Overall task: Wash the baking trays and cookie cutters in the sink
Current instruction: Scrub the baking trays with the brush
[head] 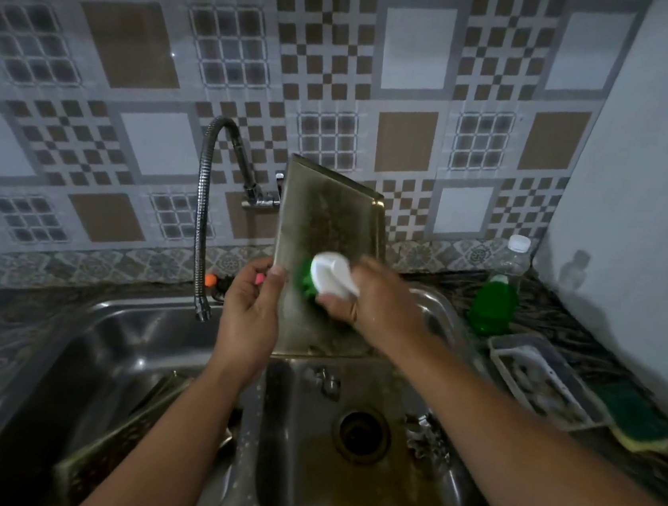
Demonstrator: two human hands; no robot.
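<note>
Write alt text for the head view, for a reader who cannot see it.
Over a steel double sink, the left hand holds a stained baking tray upright by its edge while the right hand scrubs it with a white-handled green brush. Another tray sits in the left basin; a tap hangs nearby.

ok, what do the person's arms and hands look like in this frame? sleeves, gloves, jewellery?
Both forearms are bare as far as the frame shows: no sleeves, no gloves, no watch or bracelet. The right hand wears a thin gold-coloured ring on one finger. The left hand shows no ring from this angle. The right hand's fingertips are motion-blurred.
</note>
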